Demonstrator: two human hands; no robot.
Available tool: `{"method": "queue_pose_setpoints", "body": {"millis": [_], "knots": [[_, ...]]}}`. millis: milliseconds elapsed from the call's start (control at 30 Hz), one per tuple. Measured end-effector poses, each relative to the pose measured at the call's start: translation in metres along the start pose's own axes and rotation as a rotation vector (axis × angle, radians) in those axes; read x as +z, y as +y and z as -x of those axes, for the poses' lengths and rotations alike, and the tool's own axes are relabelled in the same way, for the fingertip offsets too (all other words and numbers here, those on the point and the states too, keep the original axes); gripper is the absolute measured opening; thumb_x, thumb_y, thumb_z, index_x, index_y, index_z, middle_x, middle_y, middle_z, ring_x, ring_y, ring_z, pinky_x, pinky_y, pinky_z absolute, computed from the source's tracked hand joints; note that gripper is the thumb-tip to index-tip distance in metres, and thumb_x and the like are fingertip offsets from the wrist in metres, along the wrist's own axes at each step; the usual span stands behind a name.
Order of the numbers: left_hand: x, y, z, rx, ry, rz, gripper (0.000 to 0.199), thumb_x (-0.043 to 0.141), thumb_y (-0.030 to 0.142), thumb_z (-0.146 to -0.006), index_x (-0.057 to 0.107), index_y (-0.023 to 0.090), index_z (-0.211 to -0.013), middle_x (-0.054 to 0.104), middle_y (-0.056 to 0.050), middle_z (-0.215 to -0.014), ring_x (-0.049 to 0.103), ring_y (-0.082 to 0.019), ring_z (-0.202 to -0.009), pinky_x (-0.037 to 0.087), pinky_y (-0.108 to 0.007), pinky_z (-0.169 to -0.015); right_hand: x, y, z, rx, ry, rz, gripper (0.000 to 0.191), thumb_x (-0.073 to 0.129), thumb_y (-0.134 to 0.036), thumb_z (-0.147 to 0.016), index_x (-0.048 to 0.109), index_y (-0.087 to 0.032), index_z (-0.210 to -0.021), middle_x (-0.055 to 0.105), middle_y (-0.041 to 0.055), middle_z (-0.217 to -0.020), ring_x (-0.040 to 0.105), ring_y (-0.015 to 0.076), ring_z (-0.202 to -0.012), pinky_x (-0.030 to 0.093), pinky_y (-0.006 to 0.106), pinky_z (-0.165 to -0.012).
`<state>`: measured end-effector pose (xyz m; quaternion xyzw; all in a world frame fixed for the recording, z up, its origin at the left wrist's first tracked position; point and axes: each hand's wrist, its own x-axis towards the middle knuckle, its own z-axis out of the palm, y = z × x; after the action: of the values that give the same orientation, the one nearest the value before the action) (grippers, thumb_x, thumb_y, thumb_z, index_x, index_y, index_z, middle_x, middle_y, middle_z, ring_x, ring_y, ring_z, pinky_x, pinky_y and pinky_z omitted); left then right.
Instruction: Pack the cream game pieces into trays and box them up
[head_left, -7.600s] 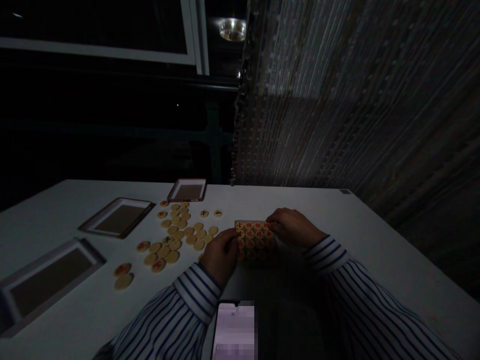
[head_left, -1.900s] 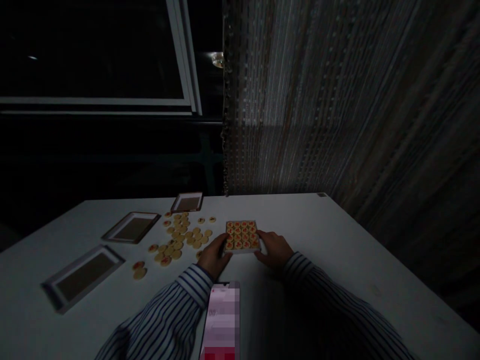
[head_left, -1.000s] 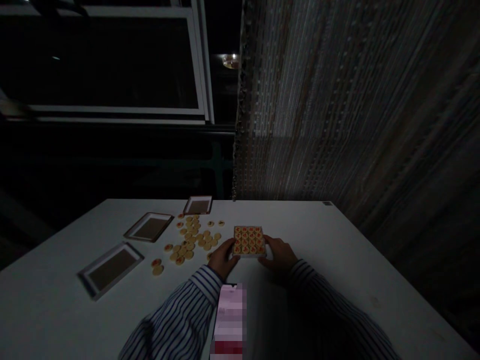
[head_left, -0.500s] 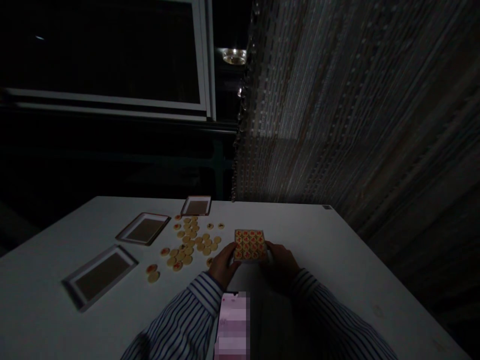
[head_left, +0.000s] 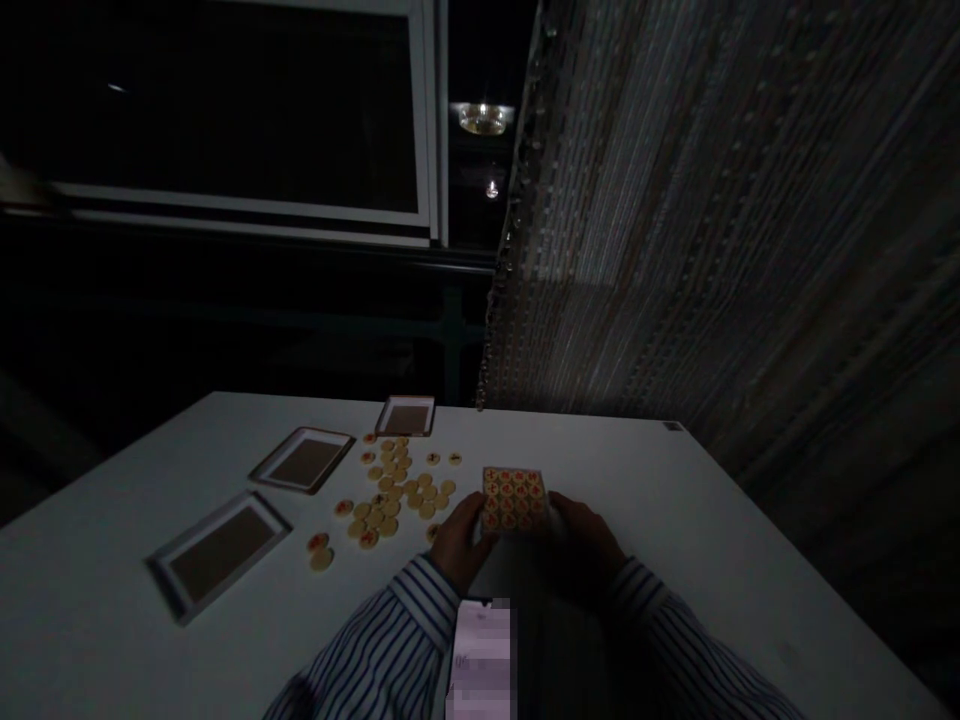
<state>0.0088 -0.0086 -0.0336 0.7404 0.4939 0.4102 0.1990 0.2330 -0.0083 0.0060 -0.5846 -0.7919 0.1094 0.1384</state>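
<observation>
A small square box point(head_left: 514, 500) shows rows of round pieces with red characters, tilted toward me above the white table. My left hand point(head_left: 463, 540) grips its left side, thumb at the lower edge. On the box's right side is my right hand point(head_left: 583, 545), its fingers wrapped round the edge and partly lost in shadow. Loose round pieces point(head_left: 386, 507) lie scattered left of the box, some face down, some showing red or dark characters.
Three shallow trays or lids lie on the white table point(head_left: 637, 470): one at the back point(head_left: 406, 416), one at the left point(head_left: 303, 460), one nearer me point(head_left: 219, 556). A lit phone point(head_left: 482, 655) is between my forearms. A bead curtain point(head_left: 637, 220) hangs behind.
The view has shifted, so the table and trays appear slightly further right. Both hands still hold the box, which looks a little more tilted.
</observation>
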Motion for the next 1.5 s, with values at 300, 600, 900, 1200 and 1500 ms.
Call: {"method": "queue_pose_setpoints", "body": {"millis": [300, 600, 900, 1200, 1500], "knots": [[-0.036, 0.019, -0.006, -0.067, 0.032, -0.059, 0.040, 0.054, 0.027, -0.070, 0.051, 0.015, -0.108, 0.052, -0.013, -0.116, 0.047, -0.023, -0.109, 0.037, -0.042, -0.093, -0.017, 0.004, -0.015, -0.098, 0.159, 0.015, 0.043, 0.042, -0.041, -0.077, 0.050, -0.014, -0.110, 0.059, 0.0103, -0.105, 0.054, 0.0204, -0.094, 0.042, 0.034, -0.081], [-0.105, -0.002, -0.027, -0.107, 0.158, -0.101, 0.037, 0.048, 0.032, -0.074, 0.052, 0.016, -0.106, 0.057, -0.009, -0.109, 0.052, -0.019, -0.101, 0.042, -0.035, -0.087, -0.046, -0.051, -0.057, -0.179, 0.163, -0.018, 0.034, 0.040, -0.034, -0.078, 0.055, -0.016, -0.103, 0.062, 0.0068, -0.097, 0.056, 0.0174, -0.089, 0.042, 0.030, -0.080], [-0.163, -0.043, -0.059, -0.360, 0.193, -0.220, 0.043, 0.042, 0.040, -0.076, 0.052, 0.012, -0.107, 0.061, -0.011, -0.099, 0.057, -0.021, -0.093, 0.046, -0.032, -0.076, -0.038, -0.094, -0.119, -0.230, 0.044, -0.100, 0.038, 0.044, -0.035, -0.076, 0.053, -0.016, -0.107, 0.063, 0.0050, -0.091, 0.057, 0.0164, -0.083, 0.041, 0.028, -0.076], [-0.186, -0.083, -0.102, -0.469, 0.095, -0.355, 0.039, 0.040, 0.030, -0.078, 0.050, 0.012, -0.111, 0.062, -0.010, -0.101, 0.058, -0.017, -0.091, 0.043, -0.026, -0.079, -0.005, -0.124, -0.182, -0.170, -0.065, -0.112, 0.046, 0.047, -0.034, -0.073, 0.051, -0.009, -0.111, 0.063, 0.0072, -0.091, 0.057, 0.0146, -0.078, 0.041, 0.023, -0.070], [-0.175, -0.121, -0.132, -0.495, -0.045, -0.452, 0.038, 0.039, 0.024, -0.078, 0.050, 0.008, -0.111, 0.058, -0.013, -0.109, 0.054, -0.019, -0.099, 0.038, -0.026, -0.086, 0.025, -0.140, -0.216, -0.175, -0.099, 0.005, 0.041, 0.047, -0.034, -0.072, 0.053, -0.015, -0.108, 0.062, 0.0076, -0.097, 0.057, 0.0179, -0.087, 0.040, 0.024, -0.072]]}}
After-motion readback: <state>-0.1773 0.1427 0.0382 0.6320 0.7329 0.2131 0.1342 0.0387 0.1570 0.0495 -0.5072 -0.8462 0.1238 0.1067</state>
